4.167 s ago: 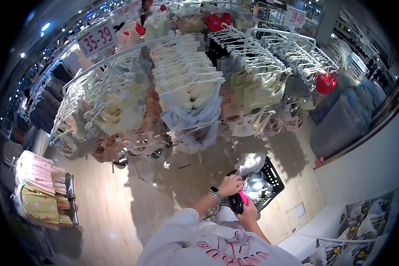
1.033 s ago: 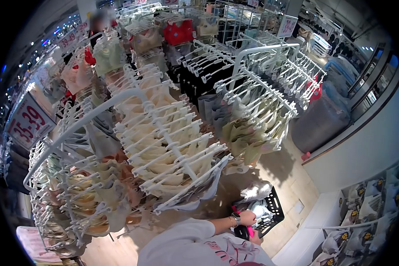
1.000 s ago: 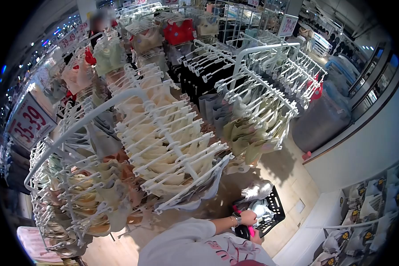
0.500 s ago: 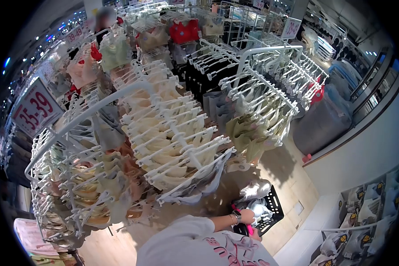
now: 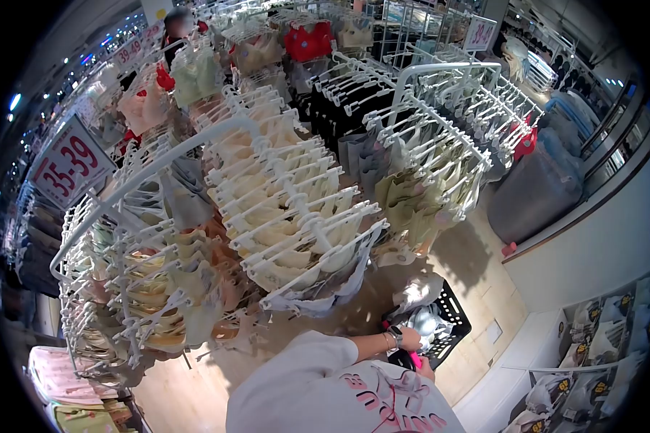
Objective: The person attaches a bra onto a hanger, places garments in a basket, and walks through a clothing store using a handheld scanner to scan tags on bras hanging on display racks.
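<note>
Shop racks [image 5: 289, 195] nearer vs earlier, both hands [image 5: 415, 350] still closed on pink device [image 5: 414, 359] over basket [image 5: 451, 325].

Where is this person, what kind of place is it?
Most likely the underwear section of a clothing shop. Racks carry rows of bras on white hangers, a price sign reads 35-39, and a black basket of garments sits on the floor by the left hand.

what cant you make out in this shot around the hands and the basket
- Head view: right hand mostly hidden behind the left hand and the sweatshirt; its grip is unclear.
- Pink and black device: too small to identify.
- Black basket: contents are a pale heap, items indistinct.
- Price sign: digits too small and blurred.
</note>
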A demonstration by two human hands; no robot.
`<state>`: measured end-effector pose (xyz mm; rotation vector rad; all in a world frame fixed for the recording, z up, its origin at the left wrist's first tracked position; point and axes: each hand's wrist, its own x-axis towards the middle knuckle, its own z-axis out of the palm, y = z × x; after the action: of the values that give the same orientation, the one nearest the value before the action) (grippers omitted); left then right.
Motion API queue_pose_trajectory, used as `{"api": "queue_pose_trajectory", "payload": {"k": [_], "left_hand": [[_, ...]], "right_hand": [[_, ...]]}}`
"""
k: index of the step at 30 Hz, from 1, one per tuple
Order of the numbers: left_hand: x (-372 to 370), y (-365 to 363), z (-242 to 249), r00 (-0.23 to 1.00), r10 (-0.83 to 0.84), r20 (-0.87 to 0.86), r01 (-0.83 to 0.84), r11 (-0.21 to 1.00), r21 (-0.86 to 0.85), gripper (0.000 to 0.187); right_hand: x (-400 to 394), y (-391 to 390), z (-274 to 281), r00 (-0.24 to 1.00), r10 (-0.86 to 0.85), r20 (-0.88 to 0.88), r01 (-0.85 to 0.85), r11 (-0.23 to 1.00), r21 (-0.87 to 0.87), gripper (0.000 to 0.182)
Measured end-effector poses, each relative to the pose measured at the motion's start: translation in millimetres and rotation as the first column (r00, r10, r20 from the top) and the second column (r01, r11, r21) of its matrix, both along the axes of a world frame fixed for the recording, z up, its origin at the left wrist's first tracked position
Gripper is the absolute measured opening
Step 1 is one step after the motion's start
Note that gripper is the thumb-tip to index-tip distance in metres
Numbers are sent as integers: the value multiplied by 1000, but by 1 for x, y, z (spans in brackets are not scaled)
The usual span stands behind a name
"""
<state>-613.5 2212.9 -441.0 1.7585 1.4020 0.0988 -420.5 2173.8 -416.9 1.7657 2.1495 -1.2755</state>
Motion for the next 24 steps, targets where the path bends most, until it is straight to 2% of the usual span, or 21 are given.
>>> {"api": "queue_pose_trajectory", "payload": {"k": [5,8,12,15,18,20,24], "left_hand": [[6,0,13,1000,7,3,-7,1000,1,40],[7,6,-6,999,21,-26,-22,1000,-10,36],[3,7,15,996,84,1,-84,996,4,35],[4,10,13,992,125,13,-126,991,48,37],[3,14,5,986,160,53,-166,979,118,38],[1,18,2,980,179,89,-192,968,161,39],[2,27,-1,975,204,86,-216,962,166,38]], "right_hand": [[20,1,-14,988,53,-148,-48,998,34,33],[16,3,-25,991,35,-131,-27,998,64,33],[17,13,-32,999,33,-24,-32,998,51,32],[23,17,-41,998,24,-59,-20,998,62,31],[2,19,-2,999,-9,-46,12,997,78,32],[-5,23,2,999,-11,-30,13,996,87,33],[7,32,-21,999,43,-26,-38,985,171,37]]}}
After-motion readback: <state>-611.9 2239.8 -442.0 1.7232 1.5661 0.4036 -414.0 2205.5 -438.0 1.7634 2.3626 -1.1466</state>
